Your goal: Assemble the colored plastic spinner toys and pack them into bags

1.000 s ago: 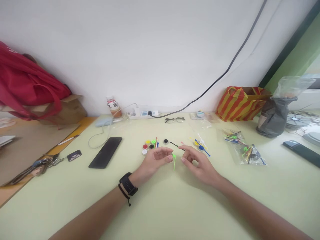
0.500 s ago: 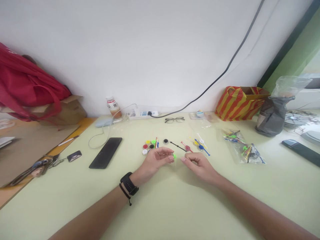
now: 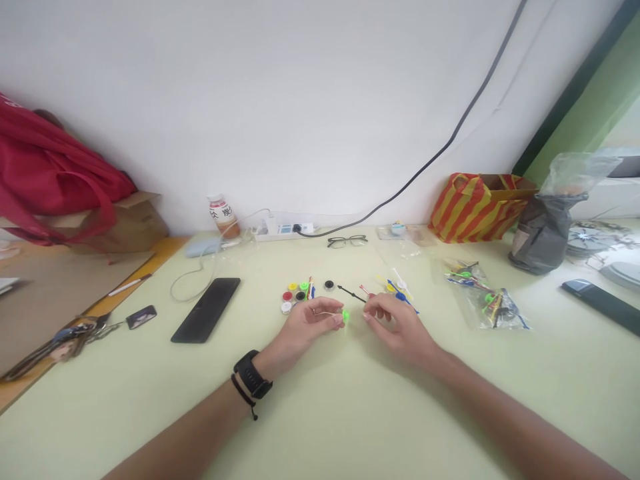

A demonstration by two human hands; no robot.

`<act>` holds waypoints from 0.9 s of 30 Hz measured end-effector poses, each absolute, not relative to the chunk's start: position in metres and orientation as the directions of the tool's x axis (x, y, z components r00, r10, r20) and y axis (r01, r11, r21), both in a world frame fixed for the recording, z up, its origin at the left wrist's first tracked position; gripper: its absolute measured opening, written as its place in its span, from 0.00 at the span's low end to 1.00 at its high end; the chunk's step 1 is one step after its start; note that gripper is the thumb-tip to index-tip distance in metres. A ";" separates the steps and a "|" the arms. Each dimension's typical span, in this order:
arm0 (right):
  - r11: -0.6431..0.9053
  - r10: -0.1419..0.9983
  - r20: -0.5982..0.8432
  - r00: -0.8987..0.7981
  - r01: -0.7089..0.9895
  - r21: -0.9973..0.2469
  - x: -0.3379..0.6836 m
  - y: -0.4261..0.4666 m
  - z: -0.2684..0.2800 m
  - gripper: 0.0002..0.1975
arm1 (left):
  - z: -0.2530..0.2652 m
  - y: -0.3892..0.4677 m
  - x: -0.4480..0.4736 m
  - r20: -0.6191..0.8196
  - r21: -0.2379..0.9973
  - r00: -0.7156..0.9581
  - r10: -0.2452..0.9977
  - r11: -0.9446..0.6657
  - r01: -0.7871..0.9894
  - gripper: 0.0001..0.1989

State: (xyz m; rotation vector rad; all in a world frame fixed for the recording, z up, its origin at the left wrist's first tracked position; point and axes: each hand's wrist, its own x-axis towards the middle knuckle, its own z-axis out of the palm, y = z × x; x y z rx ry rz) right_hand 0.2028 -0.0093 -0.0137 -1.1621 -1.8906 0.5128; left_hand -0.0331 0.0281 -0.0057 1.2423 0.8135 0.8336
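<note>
Pinches, in the left hand (image 3: 310, 321), a small bright green plastic piece (image 3: 345, 316), thumb and fingers nearly closed on its edge. Lets it jut past the fingertips, apparently so as to leave one side exposed toward the right hand (image 3: 397, 321). Seems to hold it just above the pale green worktop (image 3: 320, 413), between both hands.

Curls the right fingers loosely, thumb near forefinger, close to the green piece but apart from it. Cannot tell of any hold there, with the palm side mostly hidden. Sits level with the left, probably for steadier handling of so small a thing.

Just beyond, on the worktop: a thin black plastic arrow-shaped stick (image 3: 351, 293), slanting down toward the right hand, and beside it a red plastic arrow-shaped piece (image 3: 365, 291), partly covered.

Behind the left hand, bunched closely, round plastic caps (image 3: 293, 286) in yellow, green, red, black and white, likely grouped for easy reach; near them, a lone round black cap (image 3: 329, 285). Past the right hand, a blue plastic arrow-shaped piece (image 3: 403, 296). Farther right, clear plastic packets (image 3: 503, 313) of mixed coloured parts, probably bagged against scattering.

Outermost: dark-framed eyeglasses (image 3: 347, 242) and a flat black phone (image 3: 207, 311), presumably set aside from the hands' way.
</note>
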 end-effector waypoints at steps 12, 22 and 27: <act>0.388 0.909 0.351 -0.225 0.764 -0.516 0.229 0.006 -0.021 0.11 | 0.000 0.027 -0.033 -0.107 0.975 0.464 0.879 0.184 -0.123 0.19; 0.409 0.832 0.496 -0.247 0.877 -0.250 0.232 0.006 -0.024 0.08 | 0.000 0.027 -0.034 -0.164 0.963 0.453 0.876 0.243 -0.120 0.19; 0.421 0.840 0.453 -0.298 0.885 -0.200 0.226 0.001 -0.025 0.06 | 0.001 0.027 -0.034 -0.180 0.951 0.443 0.878 0.270 -0.151 0.19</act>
